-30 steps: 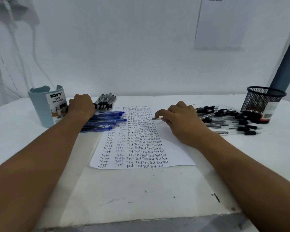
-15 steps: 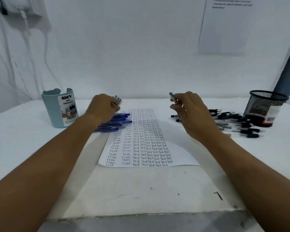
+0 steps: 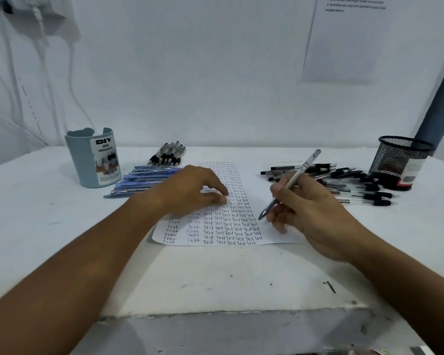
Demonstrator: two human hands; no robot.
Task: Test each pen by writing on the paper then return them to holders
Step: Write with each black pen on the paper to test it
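The silver pen (image 3: pixel 290 184) sits in my right hand (image 3: pixel 310 216), fingers curled round its lower barrel in a writing grip, tip pointing down toward 7 o'clock and hanging just above the paper (image 3: pixel 269 234) at the bare right margin. The cap end leans up toward 1 o'clock. The sheet lies at the centre of the white surface (image 3: pixel 215 278), almost filled with columns of the word "Test". My left hand (image 3: pixel 190 193) rests on the sheet's left part, fingers relaxed and fingertips pressing down, holding nothing.

To do this stroke well, I judge I should lower the tip onto the free strip at the right of the last column, since the written columns leave little room elsewhere. I keep the left hand pressing so the sheet does not slide, and write lightly; a short word is enough to show whether ink flows. The bottom left corner of the sheet looks slightly curled, so I avoid dragging the paper that way.

Farther out, at 10 o'clock, a row of blue pens (image 3: pixel 144 179) lies beside the pale blue desk organizer (image 3: pixel 92 160), with a small bunch of black-grip pens (image 3: pixel 168 155) behind them. At 2 o'clock a scatter of black pens (image 3: pixel 354 185) lies in front of the black mesh holder (image 3: pixel 400 160). Which holder this silver pen belongs in I cannot tell.
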